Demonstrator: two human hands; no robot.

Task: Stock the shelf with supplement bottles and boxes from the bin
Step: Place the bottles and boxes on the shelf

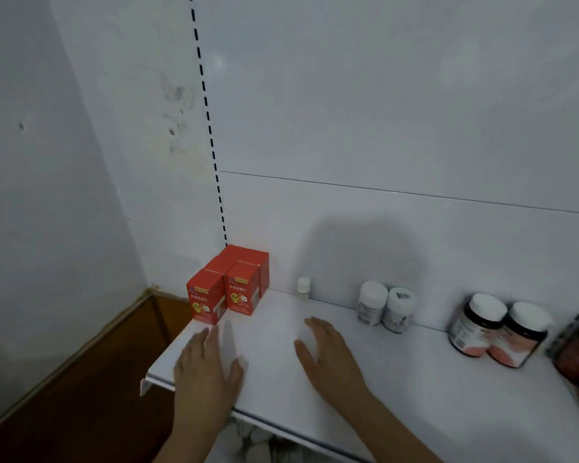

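Single head-worn view, close above the white shelf, angled forward and down toward the back wall.

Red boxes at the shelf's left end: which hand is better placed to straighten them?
Left. The left hand hovers open just in front of the red boxes; the right hand is farther over, toward the small white bottle.

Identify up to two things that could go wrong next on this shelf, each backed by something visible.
1. The left hand is close to the front red boxes at the shelf's left end; a nudge might push one off.
2. The small white bottle stands alone, so a reaching right hand could topple it.
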